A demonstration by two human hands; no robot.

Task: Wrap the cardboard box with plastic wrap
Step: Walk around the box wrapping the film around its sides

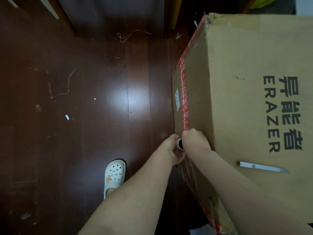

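A large brown cardboard box [240, 85] with black "ERAZER" print and red tape [184, 99] along its left edge fills the right side. A plastic wrap roll [179, 144], seen end-on with its dark core, is held against the box's left side near the top edge. My left hand [174, 151] grips the roll from the left. My right hand [194, 139] is closed over the roll's other side, pressed against the box edge. Clear film seems to cover the box side below the hands.
A silver utility blade [262, 167] lies on top of the box. Dark wooden floor [84, 116] at left carries bits of string [61, 85] and paper scraps. My foot in a white clog [114, 175] stands near the box. Wooden furniture legs [67, 19] stand at the back.
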